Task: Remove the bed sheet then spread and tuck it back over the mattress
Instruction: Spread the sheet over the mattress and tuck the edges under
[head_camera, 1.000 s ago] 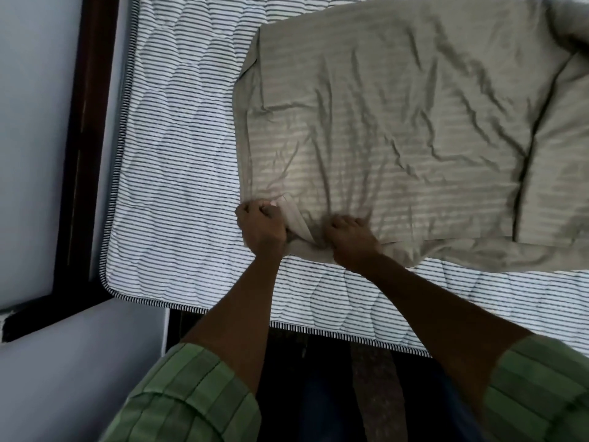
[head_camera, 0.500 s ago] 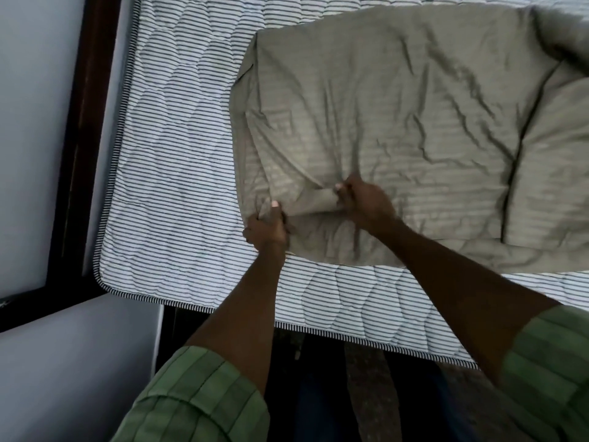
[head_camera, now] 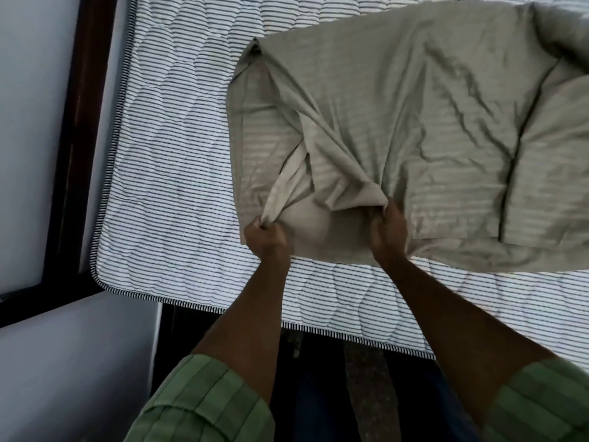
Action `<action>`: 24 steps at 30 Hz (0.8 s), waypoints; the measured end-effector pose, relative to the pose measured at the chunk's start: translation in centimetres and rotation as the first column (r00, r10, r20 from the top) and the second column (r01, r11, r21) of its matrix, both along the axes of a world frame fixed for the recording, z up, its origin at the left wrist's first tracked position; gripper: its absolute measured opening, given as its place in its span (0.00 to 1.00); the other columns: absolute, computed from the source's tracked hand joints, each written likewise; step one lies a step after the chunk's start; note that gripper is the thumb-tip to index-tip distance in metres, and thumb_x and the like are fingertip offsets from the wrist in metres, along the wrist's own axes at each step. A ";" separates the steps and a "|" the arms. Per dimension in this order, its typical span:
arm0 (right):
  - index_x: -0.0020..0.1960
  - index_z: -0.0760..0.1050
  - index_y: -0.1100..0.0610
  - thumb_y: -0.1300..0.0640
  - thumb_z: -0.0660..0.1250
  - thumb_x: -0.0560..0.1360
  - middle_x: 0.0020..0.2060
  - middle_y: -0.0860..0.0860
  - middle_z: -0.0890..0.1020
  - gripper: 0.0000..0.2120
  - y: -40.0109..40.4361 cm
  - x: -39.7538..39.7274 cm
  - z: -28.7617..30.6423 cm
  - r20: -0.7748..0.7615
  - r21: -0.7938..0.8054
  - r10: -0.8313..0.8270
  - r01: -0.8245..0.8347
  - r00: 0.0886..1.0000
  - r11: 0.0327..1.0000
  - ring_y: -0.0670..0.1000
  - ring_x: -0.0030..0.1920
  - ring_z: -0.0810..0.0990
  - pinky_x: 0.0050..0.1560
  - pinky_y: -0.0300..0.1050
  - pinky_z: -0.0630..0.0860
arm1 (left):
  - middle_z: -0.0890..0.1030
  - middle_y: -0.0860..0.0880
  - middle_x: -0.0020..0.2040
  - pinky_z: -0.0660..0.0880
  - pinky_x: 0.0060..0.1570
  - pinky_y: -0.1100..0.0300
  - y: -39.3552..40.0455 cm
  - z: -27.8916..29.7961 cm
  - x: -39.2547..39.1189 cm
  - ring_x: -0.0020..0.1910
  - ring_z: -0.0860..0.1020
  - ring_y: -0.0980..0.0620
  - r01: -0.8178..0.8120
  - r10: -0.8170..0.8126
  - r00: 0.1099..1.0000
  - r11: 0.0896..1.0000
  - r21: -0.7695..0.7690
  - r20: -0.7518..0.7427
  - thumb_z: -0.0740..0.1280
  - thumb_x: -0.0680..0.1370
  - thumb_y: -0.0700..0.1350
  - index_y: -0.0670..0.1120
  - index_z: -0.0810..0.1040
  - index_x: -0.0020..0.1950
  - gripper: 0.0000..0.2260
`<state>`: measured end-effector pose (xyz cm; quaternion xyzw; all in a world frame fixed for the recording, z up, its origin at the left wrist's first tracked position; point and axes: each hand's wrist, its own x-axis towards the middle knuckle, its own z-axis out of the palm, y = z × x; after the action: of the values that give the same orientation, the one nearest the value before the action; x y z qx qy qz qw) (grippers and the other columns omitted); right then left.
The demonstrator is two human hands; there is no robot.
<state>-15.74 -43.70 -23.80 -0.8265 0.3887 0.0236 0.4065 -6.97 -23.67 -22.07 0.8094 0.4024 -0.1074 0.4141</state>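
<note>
A grey-green striped bed sheet lies folded in layers on the bare mattress, which is white with thin dark stripes. My left hand grips a bunched corner of the sheet near its left front edge. My right hand grips a fold of the top layer a little to the right and lifts it off the layer beneath. The sheet's right part runs out of view.
A dark wooden bed frame runs along the mattress's left side, against a pale wall. The mattress's front edge is close to my body, with dark floor below it.
Both hands have regripped the sheet and moved apart. The top layer is now raised and peeled open at the left, showing the layer under it.
</note>
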 end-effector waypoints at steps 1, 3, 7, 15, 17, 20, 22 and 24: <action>0.67 0.75 0.59 0.49 0.56 0.77 0.51 0.63 0.83 0.23 -0.2 -0.3 0.0 -0.051 -0.012 0.001 -0.002 0.999 1.000 0.68 0.51 0.82 0.47 0.61 0.78 | 0.84 0.38 0.53 0.74 0.53 0.56 0.3 0.0 0.1 0.55 0.81 0.39 -0.019 0.019 1.000 1.000 0.006 0.014 0.60 0.73 0.44 0.39 0.84 0.57 0.19; 0.73 0.71 0.55 0.48 0.56 0.79 0.54 0.65 0.82 0.25 -0.2 -0.6 0.4 -0.231 -0.074 0.158 -0.179 0.960 0.981 0.69 0.53 0.81 0.50 0.61 0.78 | 0.84 0.37 0.55 0.73 0.55 0.55 0.4 0.3 0.5 0.57 0.80 0.38 -0.051 0.051 0.998 0.999 -0.010 0.033 0.57 0.74 0.48 0.38 0.83 0.59 0.22; 0.79 0.63 0.44 0.43 0.56 0.82 0.62 0.59 0.81 0.25 1.0 -1.1 1.2 -0.251 -0.045 0.503 -0.529 0.827 0.847 0.68 0.55 0.81 0.53 0.60 0.79 | 0.81 0.34 0.60 0.71 0.57 0.55 -1.0 0.9 1.7 0.60 0.78 0.36 -0.145 0.153 0.987 0.979 -0.141 0.046 0.57 0.83 0.46 0.33 0.79 0.61 0.20; 0.73 0.73 0.45 0.34 0.50 0.74 0.60 0.59 0.83 0.34 5.7 -1.8 1.1 -0.260 0.198 0.595 -0.561 0.761 0.804 0.65 0.59 0.80 0.59 0.57 0.76 | 0.83 0.42 0.56 0.78 0.58 0.50 -2.9 0.6 1.9 0.57 0.82 0.43 0.112 -0.180 0.963 0.944 -0.311 -0.199 0.69 0.73 0.64 0.41 0.81 0.60 0.29; 0.74 0.73 0.47 0.36 0.47 0.71 0.61 0.58 0.83 0.37 5.9 -2.4 1.1 -0.233 0.182 0.622 -0.595 0.747 0.783 0.64 0.59 0.80 0.58 0.57 0.76 | 0.84 0.44 0.53 0.81 0.56 0.49 -3.6 1.1 1.1 0.55 0.83 0.45 0.234 -0.320 0.919 0.912 -0.336 -0.229 0.77 0.66 0.63 0.43 0.80 0.54 0.28; 0.70 0.74 0.55 0.41 0.59 0.78 0.62 0.57 0.79 0.27 5.5 -2.2 1.4 -0.134 0.027 0.578 -0.580 0.805 0.814 0.63 0.60 0.78 0.57 0.56 0.75 | 0.81 0.49 0.44 0.78 0.38 0.64 -4.5 1.3 0.6 0.41 0.81 0.51 0.471 -0.532 0.802 0.842 -0.263 -0.269 0.80 0.68 0.54 0.42 0.80 0.54 0.22; 0.69 0.72 0.56 0.36 0.68 0.73 0.63 0.55 0.75 0.32 5.5 -1.9 1.6 -0.124 -0.157 0.559 -0.573 0.820 0.805 0.60 0.63 0.74 0.60 0.56 0.71 | 0.83 0.47 0.44 0.75 0.30 0.70 -5.2 1.6 1.1 0.40 0.82 0.49 0.346 -0.438 0.872 0.868 -0.357 -0.219 0.78 0.71 0.48 0.40 0.82 0.54 0.18; 0.71 0.68 0.56 0.38 0.73 0.67 0.67 0.55 0.73 0.39 5.3 -1.0 1.7 -0.158 -0.279 0.517 -0.540 0.842 0.794 0.59 0.66 0.71 0.63 0.56 0.68 | 0.86 0.42 0.51 0.82 0.48 0.61 -6.0 2.5 2.2 0.51 0.85 0.40 0.078 -0.255 0.944 0.790 -0.608 -0.210 0.78 0.68 0.47 0.38 0.84 0.57 0.21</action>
<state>-16.78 -38.43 -22.06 -0.9541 0.1560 0.1048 0.2332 -4.73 -29.65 -19.59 0.6487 0.3296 -0.3777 0.5726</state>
